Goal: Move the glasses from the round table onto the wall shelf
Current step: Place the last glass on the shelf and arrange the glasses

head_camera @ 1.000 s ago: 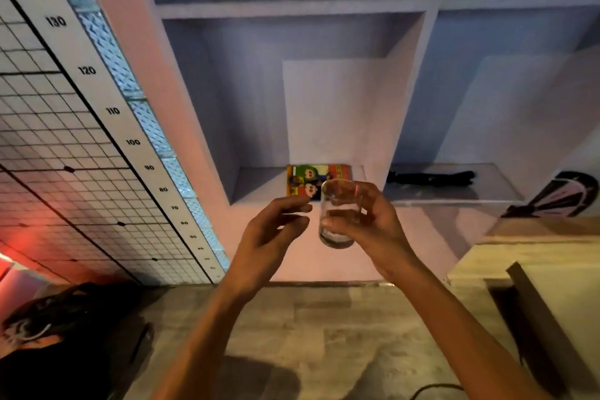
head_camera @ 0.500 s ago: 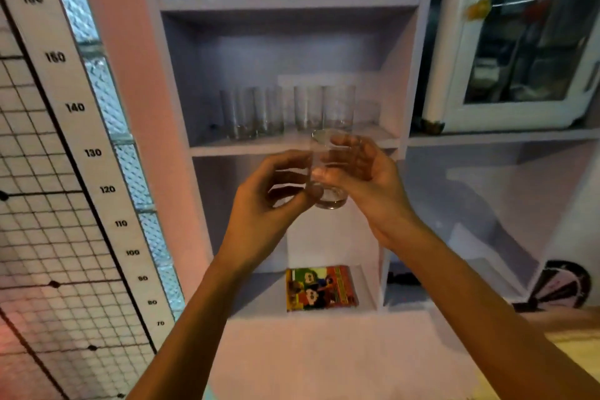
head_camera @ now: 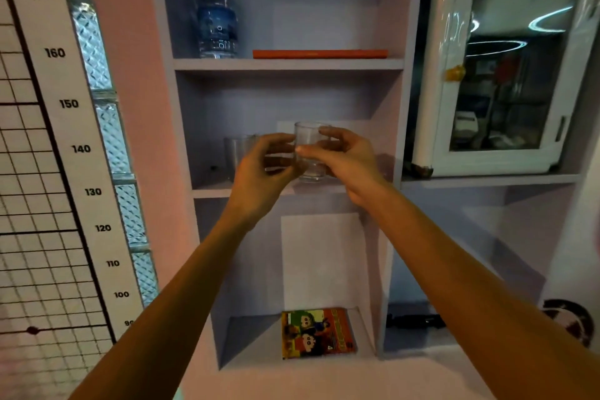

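Note:
A clear drinking glass (head_camera: 309, 149) is upright at the level of the middle wall shelf (head_camera: 211, 192), its base just above the shelf's front edge. My right hand (head_camera: 344, 159) grips its right side. My left hand (head_camera: 263, 169) has its fingertips on the left side. Behind my hands stand other clear glasses on that shelf; one glass (head_camera: 237, 153) shows at the left, the others are hidden by my hands.
The shelf above holds a water bottle (head_camera: 217, 19) and a flat orange book (head_camera: 319, 53). A colourful comic book (head_camera: 316, 333) lies on the low shelf. A white glass-door cabinet (head_camera: 506, 75) sits at the right, and a height chart (head_camera: 65, 107) hangs at the left.
Both hands have raised the glass from below the low shelf to the middle shelf's level. My left hand closed in on the glass. My view tilted upward.

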